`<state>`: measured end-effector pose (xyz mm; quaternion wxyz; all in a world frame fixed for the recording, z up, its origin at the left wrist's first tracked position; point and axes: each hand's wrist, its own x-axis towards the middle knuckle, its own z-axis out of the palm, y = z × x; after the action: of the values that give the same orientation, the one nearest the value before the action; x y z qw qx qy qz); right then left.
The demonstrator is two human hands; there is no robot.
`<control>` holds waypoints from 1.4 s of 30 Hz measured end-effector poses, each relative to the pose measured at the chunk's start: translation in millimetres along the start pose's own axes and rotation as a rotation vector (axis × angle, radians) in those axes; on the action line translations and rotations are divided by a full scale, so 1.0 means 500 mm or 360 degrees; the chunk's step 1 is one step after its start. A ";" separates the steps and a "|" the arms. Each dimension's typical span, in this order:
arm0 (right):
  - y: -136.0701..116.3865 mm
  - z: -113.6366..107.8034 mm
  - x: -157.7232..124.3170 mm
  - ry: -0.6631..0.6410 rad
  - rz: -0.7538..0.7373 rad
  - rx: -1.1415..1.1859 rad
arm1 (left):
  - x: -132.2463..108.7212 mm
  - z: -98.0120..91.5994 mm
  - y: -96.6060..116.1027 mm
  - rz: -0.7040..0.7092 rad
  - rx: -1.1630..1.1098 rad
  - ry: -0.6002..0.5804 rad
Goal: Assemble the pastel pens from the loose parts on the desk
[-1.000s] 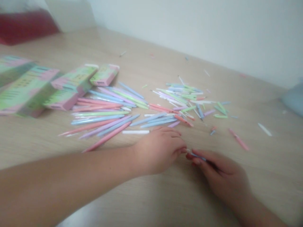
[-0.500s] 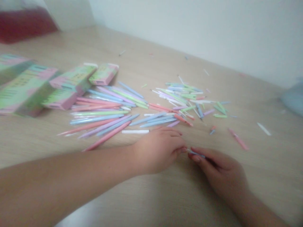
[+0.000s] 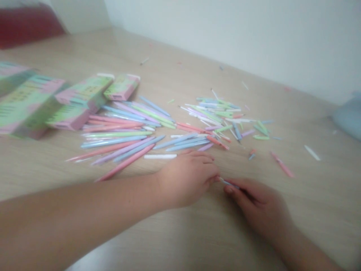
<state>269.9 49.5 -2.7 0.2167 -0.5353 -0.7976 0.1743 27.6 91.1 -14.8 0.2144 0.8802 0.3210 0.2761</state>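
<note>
My right hand [image 3: 258,199] pinches a small blue pen part [image 3: 231,184] between thumb and forefinger. From the left, my left hand [image 3: 191,177] reaches in with closed fingertips at the thin pale tip of that part. Just behind my left hand lie several blue pen pieces [image 3: 184,142] and a white stick [image 3: 160,156]. Farther left, long pink, blue, purple and green pens [image 3: 124,146] are spread on the wooden table [image 3: 220,241]. A pile of short coloured and white parts [image 3: 217,113] lies beyond my hands. The picture is blurred.
Green and pink boxes [image 3: 31,105] stand at the left. A red object [image 3: 28,24] is at the far left corner. Loose bits, including a pink piece [image 3: 282,165] and a white piece [image 3: 312,152], lie at the right. A bluish object [image 3: 348,116] sits at the right edge.
The thumb and forefinger of my right hand have parted slightly around the blue part, and more of it shows. Otherwise the view has only shifted a little.
</note>
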 end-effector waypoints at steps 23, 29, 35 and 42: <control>-0.005 -0.001 -0.003 0.0141 0.0006 -0.0001 | 0.005 -0.005 0.002 -0.0041 -0.0058 -0.0034; -0.004 -0.002 0.000 0.0135 -0.0026 -0.0002 | 0.005 -0.007 0.003 -0.0048 -0.0080 -0.0032; 0.000 -0.001 -0.003 0.0090 -0.0091 -0.0051 | 0.005 -0.008 0.002 -0.0046 -0.0085 -0.0033; 0.004 0.004 -0.002 0.0102 -0.0082 -0.0098 | 0.006 -0.008 0.002 -0.0051 -0.0075 -0.0038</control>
<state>270.7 49.2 -5.4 0.2300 -0.5265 -0.8086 0.1267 27.3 93.0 -10.2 0.2434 0.8729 0.3259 0.2696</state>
